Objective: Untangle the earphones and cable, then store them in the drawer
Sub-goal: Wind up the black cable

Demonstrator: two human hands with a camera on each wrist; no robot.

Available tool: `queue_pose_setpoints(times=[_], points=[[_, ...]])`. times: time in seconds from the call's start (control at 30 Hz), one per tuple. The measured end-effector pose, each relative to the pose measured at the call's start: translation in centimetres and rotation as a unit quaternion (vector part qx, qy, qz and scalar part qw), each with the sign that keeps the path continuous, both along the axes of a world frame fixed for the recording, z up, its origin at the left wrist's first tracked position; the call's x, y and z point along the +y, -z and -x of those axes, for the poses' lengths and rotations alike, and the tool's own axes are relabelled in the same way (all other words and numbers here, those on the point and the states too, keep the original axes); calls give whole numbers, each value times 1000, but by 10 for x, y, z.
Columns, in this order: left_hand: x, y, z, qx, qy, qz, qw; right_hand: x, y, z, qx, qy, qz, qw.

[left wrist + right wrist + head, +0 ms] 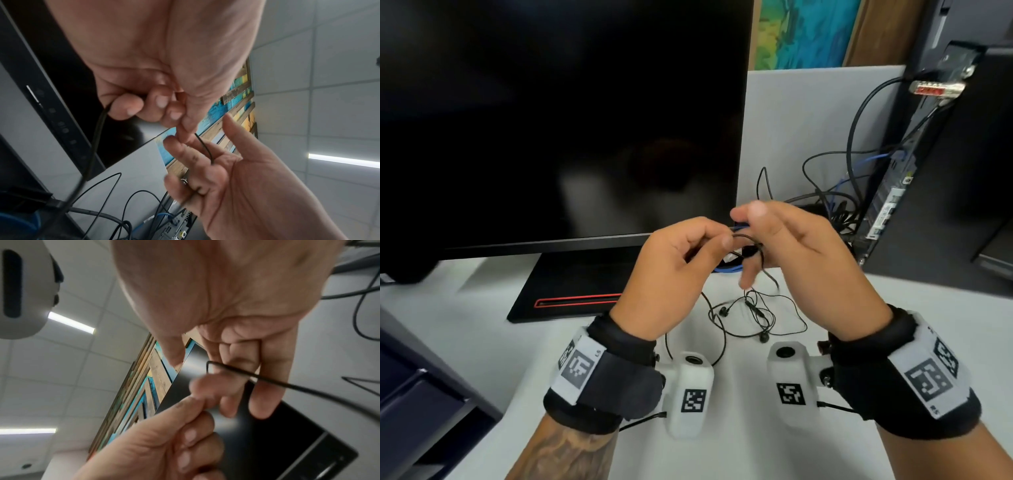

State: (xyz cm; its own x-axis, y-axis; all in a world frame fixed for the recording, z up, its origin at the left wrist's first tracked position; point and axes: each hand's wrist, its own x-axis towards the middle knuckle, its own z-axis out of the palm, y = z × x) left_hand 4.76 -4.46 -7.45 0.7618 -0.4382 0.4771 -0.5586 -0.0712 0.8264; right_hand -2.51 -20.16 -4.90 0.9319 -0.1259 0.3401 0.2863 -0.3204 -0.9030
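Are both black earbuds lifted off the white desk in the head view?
No: both black earbuds lie on the white desk, while the hands hold a thin black cable above them.

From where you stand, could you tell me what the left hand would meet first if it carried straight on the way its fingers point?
Most likely the right hand: the left hand points toward it, pinching the black cable between them. Depth is unclear.
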Motion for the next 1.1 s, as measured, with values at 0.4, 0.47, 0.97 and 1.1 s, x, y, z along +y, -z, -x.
queue_pose_setpoints(times=[0.4,0.47,0.97,1.1], points=[[18,-6,-8,54,0,-101,993,-63,-5,-3,-146,301,184,924],[14,-4,-8,73,5,-94,993,-61,-2,-5,-123,297,251,913],[14,-1,-13,14,-134,-7,991,-29,-3,1,71,-63,39,995],[23,14,-27,-24,-209,-118,971,-31,-13,10,25,-106,-44,993]])
